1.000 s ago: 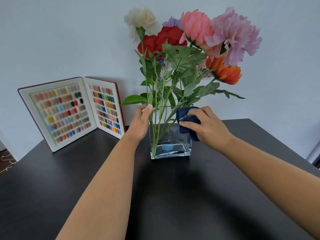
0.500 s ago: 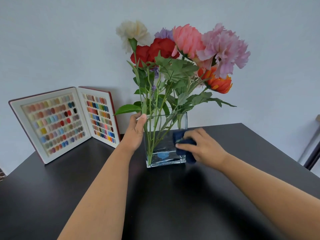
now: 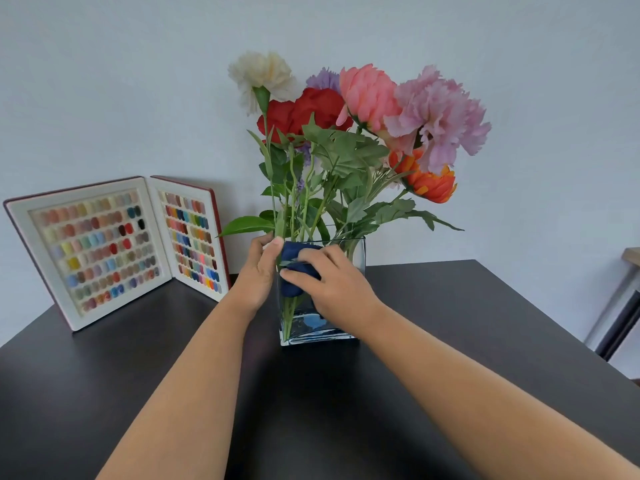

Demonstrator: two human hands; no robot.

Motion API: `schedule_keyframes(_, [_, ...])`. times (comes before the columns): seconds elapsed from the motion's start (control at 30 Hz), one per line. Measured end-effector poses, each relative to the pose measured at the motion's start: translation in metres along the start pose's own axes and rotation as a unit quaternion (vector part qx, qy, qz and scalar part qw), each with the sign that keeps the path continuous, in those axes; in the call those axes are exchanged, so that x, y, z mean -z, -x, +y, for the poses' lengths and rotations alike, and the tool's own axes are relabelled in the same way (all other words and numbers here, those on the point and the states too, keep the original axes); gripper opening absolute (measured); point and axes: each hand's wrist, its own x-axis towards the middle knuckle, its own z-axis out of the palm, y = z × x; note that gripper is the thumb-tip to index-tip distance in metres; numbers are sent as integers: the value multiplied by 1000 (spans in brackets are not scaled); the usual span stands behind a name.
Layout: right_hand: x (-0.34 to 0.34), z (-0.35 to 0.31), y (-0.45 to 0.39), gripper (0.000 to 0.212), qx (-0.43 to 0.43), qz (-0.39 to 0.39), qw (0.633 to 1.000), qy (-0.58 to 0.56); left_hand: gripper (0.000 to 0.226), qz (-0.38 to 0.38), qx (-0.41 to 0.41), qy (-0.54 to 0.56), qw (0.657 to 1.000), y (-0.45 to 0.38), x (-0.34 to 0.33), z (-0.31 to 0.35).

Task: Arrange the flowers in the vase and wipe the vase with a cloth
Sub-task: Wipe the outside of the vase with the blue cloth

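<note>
My vase (image 3: pixel 355 271) is a clear glass box with square sides and a thick bottom. It stands upright on the dark desk (image 3: pixel 450 341), right in front of me and near the back edge. There is a little water low down in it, and I can see the green stems through the glass.

The flowers (image 3: pixel 349 133) stand in the vase and spread out wide at the top. One is cream white (image 3: pixel 265 76), some are deep red (image 3: pixel 304 112), one is salmon pink (image 3: pixel 367 95), one is a big pale purple one (image 3: pixel 440 116), and one is orange (image 3: pixel 427 181) and hangs lower on the right. A small lilac one (image 3: pixel 323 79) peeks out behind the red. Green leaves (image 3: pixel 343 154) fill the middle.

My left hand (image 3: pixel 258 271) grips the left top corner of the vase, thumb at the rim. My right hand (image 3: pixel 332 282) is closed on a dark blue cloth (image 3: pixel 292 268) and presses it flat on the front glass, near the top left.

An open book of colour samples (image 3: pixel 114 247) stands on the desk to the left, leaning by the wall (image 3: pixel 104 81). It has rows of small coloured chips. I cannot read any words on it or on anything else.
</note>
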Motion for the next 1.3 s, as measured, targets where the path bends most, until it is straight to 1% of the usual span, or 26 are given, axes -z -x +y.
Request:
schedule_keyframes(0.1, [-5, -7, -2, 34, 28, -16, 999, 5, 61, -5, 17, 13, 1000, -1, 3, 1])
schedule_keyframes(0.2, [-8, -13, 5, 33, 50, -37, 998, 8, 67, -16, 18, -1, 1000, -2, 8, 2])
schedule_keyframes(0.37, [-16, -30, 40, 26, 126, -142, 982, 15, 73, -15, 15, -20, 1000, 1, 8, -3])
schedule_keyframes(0.43, [-14, -32, 57, 24, 140, -196, 970, 19, 77, -12, 17, -27, 999, 3, 7, -3])
schedule_keyframes(0.47, [-11, -30, 62, 23, 138, -211, 967, 21, 78, -11, 20, -27, 999, 4, 7, -2])
schedule_keyframes(0.53, [-3, -21, 66, 23, 123, -207, 970, 27, 80, -11, 25, -23, 999, 4, 7, -1])
schedule_keyframes(0.6, [7, -8, 61, 23, 106, -177, 978, 32, 81, -10, 25, -21, 999, 4, 6, 0])
schedule_keyframes(0.67, [16, 6, 48, 25, 74, -122, 989, 38, 83, -10, 22, -14, 1000, 3, 5, -1])
schedule_keyframes(0.77, [24, 18, 26, 33, -14, -29, 999, 35, 83, -13, 17, -1, 1000, 3, 5, -1])
schedule_keyframes(0.83, [21, 15, 20, 37, -33, -11, 999, 35, 81, -18, 19, 4, 1000, 4, 5, -1])
schedule_keyframes(0.93, [10, 1, 30, 39, 10, -51, 998, 27, 77, -19, 14, 4, 1000, 5, 5, 0])
schedule_keyframes(1.03, [2, -11, 54, 32, 80, -132, 988, 17, 76, -16, 15, -3, 1000, 6, 5, 0])
schedule_keyframes(1.13, [3, -13, 78, 27, 109, -208, 972, 25, 76, -17, 17, -7, 1000, 6, 6, 1])
schedule_keyframes(1.2, [11, -5, 85, 26, 112, -223, 968, 37, 77, -17, 21, -10, 1000, 5, 7, 1])
schedule_keyframes(1.27, [22, 9, 84, 28, 107, -204, 972, 42, 79, -20, 24, -12, 999, 5, 7, 1])
schedule_keyframes(1.3, [28, 17, 81, 25, 100, -184, 977, 47, 80, -21, 24, -11, 999, 6, 6, 0])
